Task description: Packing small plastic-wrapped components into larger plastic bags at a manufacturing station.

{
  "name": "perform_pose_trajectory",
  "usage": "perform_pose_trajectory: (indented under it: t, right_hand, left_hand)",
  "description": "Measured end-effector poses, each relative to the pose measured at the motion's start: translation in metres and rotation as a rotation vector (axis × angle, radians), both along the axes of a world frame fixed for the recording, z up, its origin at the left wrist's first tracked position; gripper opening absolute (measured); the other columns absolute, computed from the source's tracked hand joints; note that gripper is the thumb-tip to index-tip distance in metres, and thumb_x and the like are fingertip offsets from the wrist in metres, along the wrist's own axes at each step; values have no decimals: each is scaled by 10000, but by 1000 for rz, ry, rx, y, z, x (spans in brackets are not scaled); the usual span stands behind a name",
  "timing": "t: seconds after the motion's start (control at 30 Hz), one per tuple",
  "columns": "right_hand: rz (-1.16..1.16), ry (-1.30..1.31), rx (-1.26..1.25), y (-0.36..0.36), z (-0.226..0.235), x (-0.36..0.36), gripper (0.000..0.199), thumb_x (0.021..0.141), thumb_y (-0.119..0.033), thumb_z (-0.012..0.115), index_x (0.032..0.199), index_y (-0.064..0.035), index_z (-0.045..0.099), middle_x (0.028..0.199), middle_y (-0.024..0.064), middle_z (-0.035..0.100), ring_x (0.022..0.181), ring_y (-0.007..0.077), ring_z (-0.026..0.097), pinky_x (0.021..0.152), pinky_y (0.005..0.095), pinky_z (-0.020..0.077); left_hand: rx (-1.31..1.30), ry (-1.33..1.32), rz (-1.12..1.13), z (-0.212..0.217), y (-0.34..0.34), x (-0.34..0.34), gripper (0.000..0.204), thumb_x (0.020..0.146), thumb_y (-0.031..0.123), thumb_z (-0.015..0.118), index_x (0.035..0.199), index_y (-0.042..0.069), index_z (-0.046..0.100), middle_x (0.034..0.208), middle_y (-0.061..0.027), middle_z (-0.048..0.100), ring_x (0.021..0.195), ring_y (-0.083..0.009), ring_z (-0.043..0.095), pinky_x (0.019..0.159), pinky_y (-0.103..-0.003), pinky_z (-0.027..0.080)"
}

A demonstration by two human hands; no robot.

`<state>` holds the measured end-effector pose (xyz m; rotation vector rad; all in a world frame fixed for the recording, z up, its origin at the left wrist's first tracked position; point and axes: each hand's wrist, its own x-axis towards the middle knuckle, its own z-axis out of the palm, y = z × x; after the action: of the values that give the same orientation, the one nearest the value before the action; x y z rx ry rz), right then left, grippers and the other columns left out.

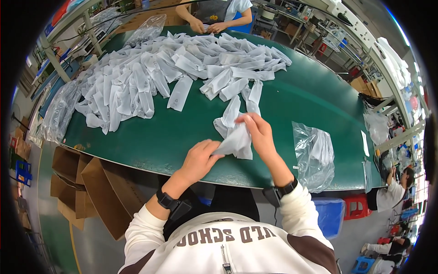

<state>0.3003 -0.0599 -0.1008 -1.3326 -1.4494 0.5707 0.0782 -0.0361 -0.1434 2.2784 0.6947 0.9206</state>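
The head camera looks down, close above the green table (310,102).

Both hands low over a green table (315,96), toward its near edge. Left hand (198,160) pinches the lower left corner of a thin white piece (238,142); right hand (259,132) grips it higher up, fingers bent. Just beyond, a few loose pieces (232,109) trail back to a broad, tangled heap of similar pieces (182,57) along the far side. Clear plastic bag (315,157) to the right, whitish contents; another plastic bag (59,112) at the left end. Across the table, another person's hands (198,26) close together. Floor: open cardboard boxes (112,192) left, blue bin (329,217) and red stool (357,207) right.
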Motion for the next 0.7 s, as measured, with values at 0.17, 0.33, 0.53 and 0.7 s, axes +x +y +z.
perform_pose_trajectory:
  t: [0.17, 0.33, 0.53, 0.7]
  right_hand:
    - [-143, -838, 226, 44, -30, 4, 140, 972, -127, 564, 1041, -32, 641, 951, 117, 669, 765, 241, 660, 657, 359, 526]
    - [-49, -786, 20, 73, -32, 21, 157, 850, -60, 613, 999, -58, 663, 1112, 140, 654, 838, 339, 674, 695, 422, 544]
    - [84, -772, 186, 61, 3, 6, 165, 790, 14, 582, 929, -60, 632, 1015, 119, 667, 819, 331, 671, 681, 415, 540]
    - [288, -974, 64, 87, -42, 28, 219, 789, 6, 582, 997, -53, 620, 1030, 141, 668, 818, 339, 673, 664, 460, 530]
  left_hand:
    - [204, 192, -93, -14, -6, -18, 267, 772, 67, 734, 1016, 41, 628, 925, -87, 595, 899, -302, 562, 809, -404, 428]
    - [225, 168, -95, -16, -8, -23, 286, 745, 41, 731, 1012, 47, 628, 941, -89, 601, 899, -287, 563, 780, -379, 427]
    - [218, 110, -126, -19, -9, -30, 316, 711, 28, 742, 1003, 38, 623, 950, -94, 601, 920, -293, 565, 806, -387, 432]
    - [231, 105, -153, -17, -9, -24, 314, 699, 15, 740, 990, 36, 624, 955, -92, 600, 937, -290, 566, 819, -391, 439]
